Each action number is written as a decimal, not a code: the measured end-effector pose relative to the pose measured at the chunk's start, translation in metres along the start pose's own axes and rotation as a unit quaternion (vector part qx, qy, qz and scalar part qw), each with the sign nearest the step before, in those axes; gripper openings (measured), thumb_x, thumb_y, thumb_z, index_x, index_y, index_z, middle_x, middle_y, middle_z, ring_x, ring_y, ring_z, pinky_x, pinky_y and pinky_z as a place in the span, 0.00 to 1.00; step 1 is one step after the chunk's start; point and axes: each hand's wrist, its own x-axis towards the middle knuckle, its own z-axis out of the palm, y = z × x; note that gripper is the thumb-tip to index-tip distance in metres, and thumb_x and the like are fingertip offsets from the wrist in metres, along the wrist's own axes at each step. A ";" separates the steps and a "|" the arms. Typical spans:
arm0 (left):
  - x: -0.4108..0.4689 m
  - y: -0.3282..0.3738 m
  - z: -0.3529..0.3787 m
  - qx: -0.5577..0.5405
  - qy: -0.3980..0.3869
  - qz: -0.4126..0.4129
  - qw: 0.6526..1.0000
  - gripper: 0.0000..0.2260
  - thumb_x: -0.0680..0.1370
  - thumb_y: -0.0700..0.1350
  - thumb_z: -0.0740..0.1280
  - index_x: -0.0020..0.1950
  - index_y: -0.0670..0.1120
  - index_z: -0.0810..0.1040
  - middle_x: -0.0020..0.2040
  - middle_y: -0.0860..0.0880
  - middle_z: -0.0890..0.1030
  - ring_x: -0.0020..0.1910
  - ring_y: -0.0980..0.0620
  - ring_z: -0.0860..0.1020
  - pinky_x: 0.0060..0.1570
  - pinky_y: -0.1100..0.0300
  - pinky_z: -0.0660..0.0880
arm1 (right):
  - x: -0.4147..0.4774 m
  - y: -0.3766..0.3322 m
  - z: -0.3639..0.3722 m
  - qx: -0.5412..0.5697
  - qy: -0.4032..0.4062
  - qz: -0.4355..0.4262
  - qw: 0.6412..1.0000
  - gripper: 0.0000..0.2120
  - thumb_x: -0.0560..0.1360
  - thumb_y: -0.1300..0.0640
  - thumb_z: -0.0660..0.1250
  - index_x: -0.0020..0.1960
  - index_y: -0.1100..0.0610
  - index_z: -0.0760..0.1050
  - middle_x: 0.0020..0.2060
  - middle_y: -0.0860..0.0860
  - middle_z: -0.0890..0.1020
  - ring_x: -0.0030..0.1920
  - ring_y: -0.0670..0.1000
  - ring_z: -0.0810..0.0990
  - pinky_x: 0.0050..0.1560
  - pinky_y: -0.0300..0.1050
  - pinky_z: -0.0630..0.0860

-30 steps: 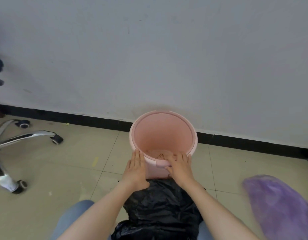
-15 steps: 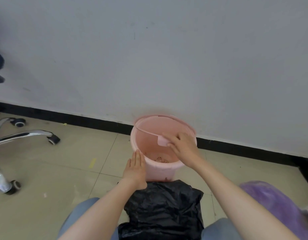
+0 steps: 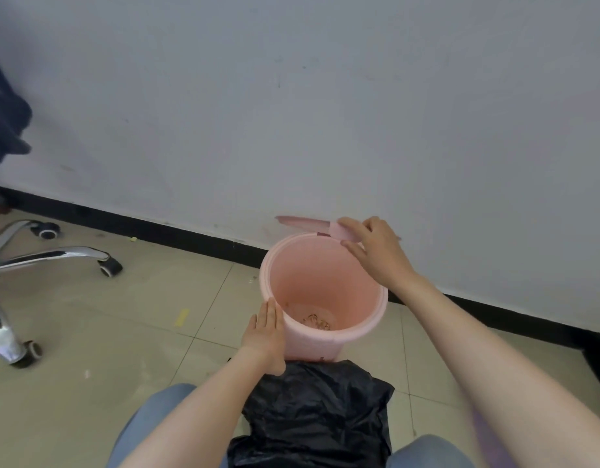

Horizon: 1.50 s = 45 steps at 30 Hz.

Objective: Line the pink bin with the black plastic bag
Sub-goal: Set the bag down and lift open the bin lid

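Observation:
The pink bin [image 3: 371, 327] stands on the tiled floor by the wall, with a few scraps of litter at its bottom. Its pink rim ring [image 3: 305, 224] is swung up over the far edge, and my right hand [image 3: 376, 251] grips the ring's tab. My left hand [image 3: 265, 329] lies flat against the bin's near left side, fingers together. The black plastic bag [image 3: 317, 413] lies crumpled on the floor between my knees, just in front of the bin.
A chrome office chair base [image 3: 48, 256] with castors stands at the left. A white wall with a black skirting board [image 3: 190, 233] runs right behind the bin. A dark shape [image 3: 4, 126] hangs at the left edge.
My right hand has lifted the pink ring from the bin's near edge up and over to the far side. The left hand has stayed on the bin's side.

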 end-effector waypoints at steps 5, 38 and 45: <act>-0.001 -0.005 -0.006 0.017 0.000 0.018 1.000 0.40 0.72 0.38 0.61 0.71 0.35 0.33 0.74 0.36 0.35 0.74 0.40 0.36 0.75 0.48 0.44 | 0.029 -0.008 -0.019 -0.110 0.107 -0.010 0.988 0.10 0.66 0.65 0.72 0.47 0.59 0.80 0.43 0.65 0.78 0.45 0.65 0.77 0.38 0.51 0.71; 0.015 -0.023 0.020 0.018 0.228 0.040 0.973 0.30 0.53 0.50 0.81 0.52 0.43 0.80 0.52 0.38 0.82 0.47 0.42 0.82 0.41 0.53 0.82 | 0.095 0.052 -0.025 -0.184 -0.137 0.155 0.961 0.34 0.77 0.54 0.57 0.74 0.54 0.39 0.76 0.54 0.40 0.75 0.58 0.41 0.73 0.61 0.52; 0.016 -0.021 0.018 -0.020 0.227 0.025 0.973 0.21 0.64 0.44 0.77 0.55 0.47 0.77 0.62 0.32 0.74 0.61 0.35 0.75 0.45 0.51 0.80 | 0.106 0.057 -0.025 -0.215 -0.164 0.147 0.951 0.33 0.78 0.54 0.56 0.74 0.57 0.40 0.76 0.53 0.40 0.76 0.58 0.42 0.72 0.61 0.53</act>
